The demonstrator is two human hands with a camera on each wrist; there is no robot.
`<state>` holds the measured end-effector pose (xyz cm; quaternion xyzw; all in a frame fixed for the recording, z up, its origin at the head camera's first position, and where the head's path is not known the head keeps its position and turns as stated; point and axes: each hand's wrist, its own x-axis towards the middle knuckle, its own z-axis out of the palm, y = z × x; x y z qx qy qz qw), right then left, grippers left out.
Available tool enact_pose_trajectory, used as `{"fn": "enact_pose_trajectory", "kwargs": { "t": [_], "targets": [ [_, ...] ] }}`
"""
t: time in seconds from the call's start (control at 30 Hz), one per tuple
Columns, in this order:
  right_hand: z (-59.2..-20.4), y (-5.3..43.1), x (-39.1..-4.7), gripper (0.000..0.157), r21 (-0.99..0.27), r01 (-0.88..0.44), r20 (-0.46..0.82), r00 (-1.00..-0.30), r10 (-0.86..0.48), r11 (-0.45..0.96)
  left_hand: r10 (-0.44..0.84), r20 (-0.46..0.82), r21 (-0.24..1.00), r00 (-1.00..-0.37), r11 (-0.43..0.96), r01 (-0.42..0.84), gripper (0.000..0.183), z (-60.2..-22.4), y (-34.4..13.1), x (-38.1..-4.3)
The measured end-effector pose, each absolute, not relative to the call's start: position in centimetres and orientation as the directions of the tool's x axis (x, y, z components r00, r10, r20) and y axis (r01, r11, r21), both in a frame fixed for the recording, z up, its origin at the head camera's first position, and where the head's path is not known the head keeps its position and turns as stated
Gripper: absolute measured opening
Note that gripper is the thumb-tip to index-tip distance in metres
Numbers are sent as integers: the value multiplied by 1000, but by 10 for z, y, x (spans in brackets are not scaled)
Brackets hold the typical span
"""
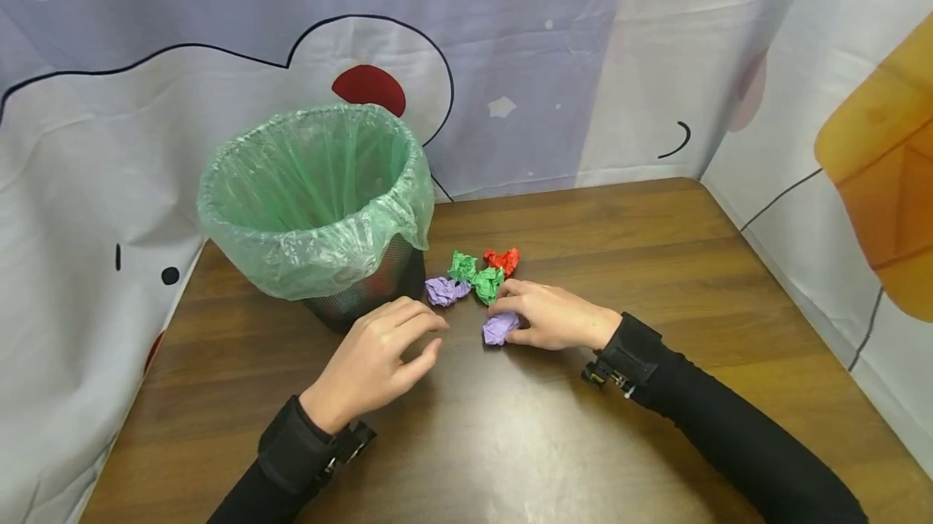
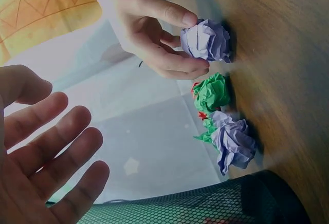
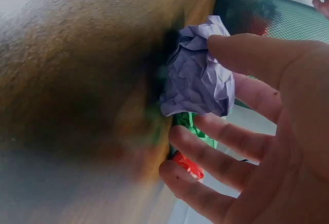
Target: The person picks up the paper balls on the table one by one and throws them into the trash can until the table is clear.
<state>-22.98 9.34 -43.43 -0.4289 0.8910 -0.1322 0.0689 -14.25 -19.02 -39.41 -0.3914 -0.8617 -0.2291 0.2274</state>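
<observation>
On the wooden table, my right hand (image 1: 557, 317) pinches a crumpled purple paper ball (image 1: 500, 330) between thumb and fingers. In the right wrist view the thumb lies on the near side of this paper ball (image 3: 198, 75), with the index finger partly hidden behind it. My left hand (image 1: 382, 354) hovers in front of the bin, fingers relaxed and holding nothing. A second purple paper ball (image 1: 446, 291) lies beside the bin. Next to it are two green paper balls (image 1: 488, 285) and a red paper ball (image 1: 503, 260), close together.
A black mesh bin (image 1: 389, 285) with a green plastic liner (image 1: 321, 257) folded over its rim stands at the table's back left. Patterned curtains (image 1: 525, 62) hang behind and along the sides of the wooden table (image 1: 656, 240).
</observation>
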Motion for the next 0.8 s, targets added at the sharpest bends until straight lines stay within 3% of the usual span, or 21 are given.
{"fn": "enact_pose_trajectory", "kwargs": {
  "t": [0.8],
  "targets": [
    [-435,101,-224,33,-306,-752,-23,-607,-794,584,566,576,210,-590,595,776,13,-397,-188,-142]
  ]
}}
